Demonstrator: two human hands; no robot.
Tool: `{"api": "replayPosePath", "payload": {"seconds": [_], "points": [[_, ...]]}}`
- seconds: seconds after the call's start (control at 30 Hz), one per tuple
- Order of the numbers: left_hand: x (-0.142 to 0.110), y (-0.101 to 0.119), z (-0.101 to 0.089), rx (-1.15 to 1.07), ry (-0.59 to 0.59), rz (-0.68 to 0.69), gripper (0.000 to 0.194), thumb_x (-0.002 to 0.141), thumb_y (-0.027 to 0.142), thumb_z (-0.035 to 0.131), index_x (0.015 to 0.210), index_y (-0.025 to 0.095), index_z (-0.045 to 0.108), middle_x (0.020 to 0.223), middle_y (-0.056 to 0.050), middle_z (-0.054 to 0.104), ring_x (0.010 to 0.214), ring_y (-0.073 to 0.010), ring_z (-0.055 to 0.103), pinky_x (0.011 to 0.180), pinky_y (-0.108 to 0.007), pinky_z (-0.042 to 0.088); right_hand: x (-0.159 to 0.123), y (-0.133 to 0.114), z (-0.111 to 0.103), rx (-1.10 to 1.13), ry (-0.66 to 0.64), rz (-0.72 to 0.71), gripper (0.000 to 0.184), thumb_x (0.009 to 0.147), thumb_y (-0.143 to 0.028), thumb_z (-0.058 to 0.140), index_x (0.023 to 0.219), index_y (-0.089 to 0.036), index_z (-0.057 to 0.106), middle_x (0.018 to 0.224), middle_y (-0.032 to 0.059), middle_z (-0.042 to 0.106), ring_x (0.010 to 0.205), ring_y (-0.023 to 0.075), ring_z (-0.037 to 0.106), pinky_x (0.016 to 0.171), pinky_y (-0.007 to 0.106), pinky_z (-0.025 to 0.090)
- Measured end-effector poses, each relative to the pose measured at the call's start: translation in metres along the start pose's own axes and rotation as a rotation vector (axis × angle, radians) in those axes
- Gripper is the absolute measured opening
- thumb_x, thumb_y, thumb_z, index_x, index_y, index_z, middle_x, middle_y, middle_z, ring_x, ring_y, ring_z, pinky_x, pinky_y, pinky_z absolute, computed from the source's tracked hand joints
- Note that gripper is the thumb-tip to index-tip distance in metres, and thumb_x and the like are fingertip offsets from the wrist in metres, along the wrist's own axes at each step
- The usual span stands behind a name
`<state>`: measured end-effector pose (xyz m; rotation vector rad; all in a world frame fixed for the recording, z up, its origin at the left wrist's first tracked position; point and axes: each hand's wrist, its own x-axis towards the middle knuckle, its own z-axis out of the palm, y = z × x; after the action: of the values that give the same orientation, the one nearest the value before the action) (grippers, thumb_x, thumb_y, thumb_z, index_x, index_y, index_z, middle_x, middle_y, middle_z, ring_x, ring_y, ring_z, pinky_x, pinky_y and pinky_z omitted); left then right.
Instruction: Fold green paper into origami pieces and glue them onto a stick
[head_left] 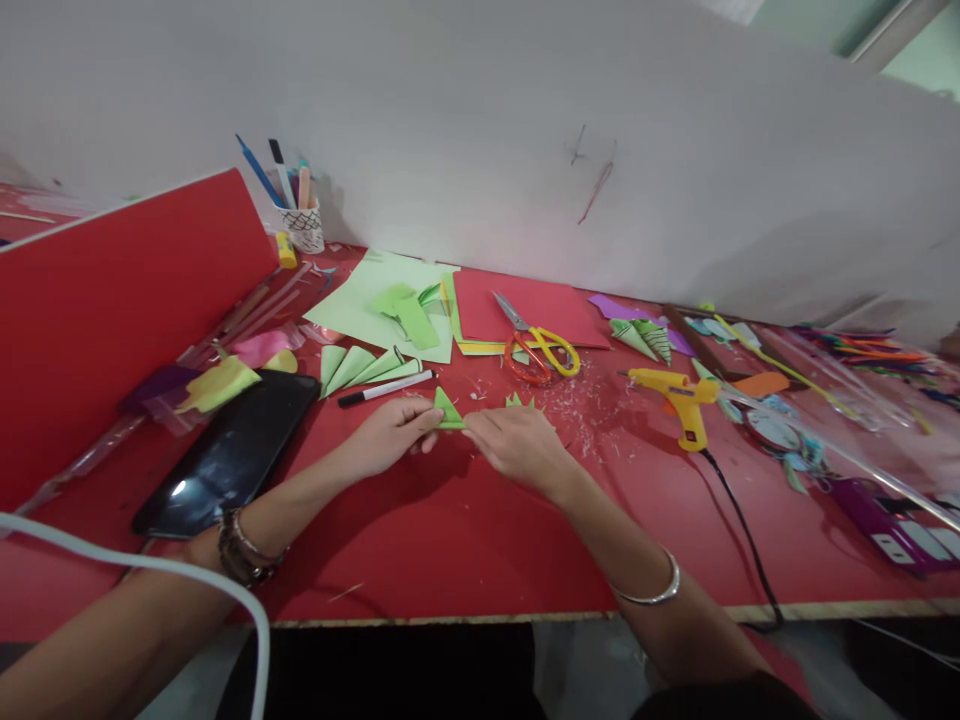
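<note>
Between both hands, just above the red table, is a small folded triangle of green paper [448, 410]. My left hand [396, 436] pinches its left side between thumb and fingers. At its right corner, the fingertips of my right hand [517, 445] are closed on the paper. Behind the right hand, pointed green paper tips [520, 401] stick up; their lower part is hidden. A marker [386, 388] with a black cap lies beyond my left hand, in front of several folded green paper cones [367, 366]. Scissors [536, 345] with red and yellow handles rest beyond the right hand.
A yellow glue gun [675, 400] with a black cord lies to the right. A black phone or tablet [232, 450] is on the left, near a red board [135, 310]. Paper sheets [525, 305] and a pen cup [304, 228] stand at the back. Paper scraps litter the table [450, 560].
</note>
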<state>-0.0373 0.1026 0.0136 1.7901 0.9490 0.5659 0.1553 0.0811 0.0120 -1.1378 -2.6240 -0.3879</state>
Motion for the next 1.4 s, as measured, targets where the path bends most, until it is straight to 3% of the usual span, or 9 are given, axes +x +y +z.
{"api": "replayPosePath", "payload": {"seconds": [0.23,0.5,0.8,1.0,1.2,1.4], "points": [[-0.002,-0.001,0.003,0.059,0.028,0.069,0.040,0.086,0.036,0.034,0.057,0.014,0.050,0.054,0.003,0.049,0.052,-0.0081,0.045,0.054,-0.020,0.035,-0.001,-0.001,-0.008,0.255,-0.191,0.152,0.026,0.089,-0.031,0.034,0.082,-0.018,0.056,0.066,-0.0002,0.060,0.053,0.0095,0.046,0.051,0.024,0.017],[-0.003,-0.002,0.004,0.107,0.027,0.101,0.040,0.086,0.034,0.035,0.059,0.012,0.055,0.054,0.001,0.052,0.051,-0.0079,0.047,0.052,-0.019,0.036,-0.002,0.004,-0.012,0.491,-0.250,0.147,0.024,0.089,-0.030,0.035,0.078,-0.018,0.053,0.063,-0.0018,0.053,0.056,0.0089,0.042,0.054,0.023,0.020],[-0.004,-0.004,-0.013,-0.016,-0.302,0.007,0.026,0.082,0.031,0.043,0.075,0.012,0.061,0.068,-0.003,0.063,0.058,-0.0095,0.054,0.056,-0.019,0.040,-0.002,0.002,-0.017,0.469,-0.354,0.037,0.026,0.090,-0.030,0.033,0.077,-0.018,0.052,0.067,-0.0010,0.056,0.059,0.0095,0.045,0.054,0.023,0.019],[-0.004,-0.003,-0.010,0.001,-0.389,-0.030,0.042,0.086,0.042,0.037,0.056,0.014,0.047,0.046,0.004,0.046,0.045,-0.0073,0.044,0.049,-0.018,0.034,0.001,-0.007,-0.015,0.346,-0.322,-0.029,0.025,0.090,-0.031,0.034,0.082,-0.019,0.054,0.071,-0.0003,0.061,0.058,0.0097,0.048,0.052,0.025,0.016],[-0.005,0.002,-0.007,0.434,-0.326,0.121,0.051,0.090,0.038,0.027,0.052,0.014,0.051,0.047,0.001,0.053,0.046,-0.0079,0.046,0.054,-0.019,0.033,0.001,-0.007,-0.012,0.360,-0.382,0.004,0.023,0.089,-0.030,0.036,0.081,-0.019,0.054,0.070,0.0000,0.062,0.057,0.0095,0.047,0.051,0.025,0.016],[-0.005,0.003,0.000,0.744,-0.268,0.329,0.039,0.090,0.031,0.034,0.061,0.016,0.057,0.048,0.002,0.056,0.045,-0.0091,0.048,0.054,-0.022,0.030,0.000,0.001,-0.012,0.561,-0.484,0.048,0.026,0.088,-0.030,0.036,0.073,-0.019,0.053,0.063,-0.0021,0.056,0.058,0.0092,0.044,0.053,0.023,0.020]]}}
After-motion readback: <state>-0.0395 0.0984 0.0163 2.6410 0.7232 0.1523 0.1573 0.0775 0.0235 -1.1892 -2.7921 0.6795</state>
